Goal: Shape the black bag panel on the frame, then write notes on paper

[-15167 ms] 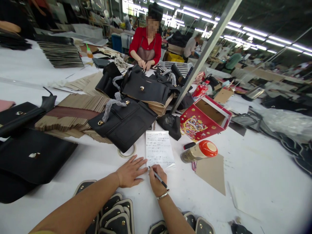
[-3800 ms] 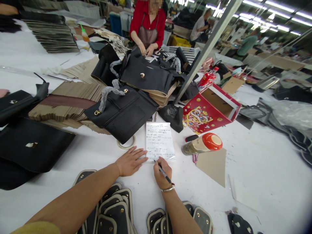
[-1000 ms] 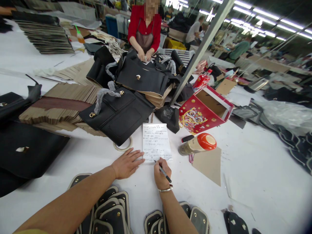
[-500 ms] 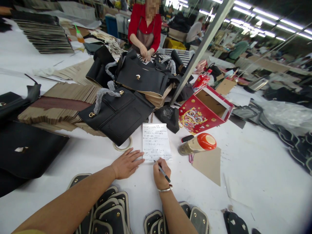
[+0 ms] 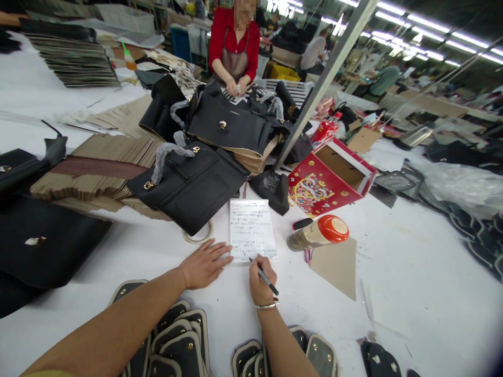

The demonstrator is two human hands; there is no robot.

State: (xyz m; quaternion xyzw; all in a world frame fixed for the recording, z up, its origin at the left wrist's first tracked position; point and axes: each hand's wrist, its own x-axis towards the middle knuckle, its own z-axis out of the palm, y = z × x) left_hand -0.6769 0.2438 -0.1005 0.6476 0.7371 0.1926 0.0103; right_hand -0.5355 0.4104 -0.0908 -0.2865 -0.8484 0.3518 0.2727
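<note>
My right hand is closed on a dark pen, its tip at the lower edge of a notepad covered in handwriting. My left hand lies flat on the white table with fingers spread, fingertips at the pad's lower left edge. Just beyond that hand is a roll of tape, partly under a black leather bag with gold fittings and wrapped handles. Black pieces with pale edges and gold studs lie under and beside my forearms.
Right of the pad stand a jar with an orange lid, a beige card and a red box. A metal post rises behind the pad. More black bags and stacked brown sheets lie beyond. Across the table works a person in red.
My right hand and the pen have shifted slightly right along the pad's lower edge. My left hand stays put. The person across has raised their hands a little, holding something small and pale.
</note>
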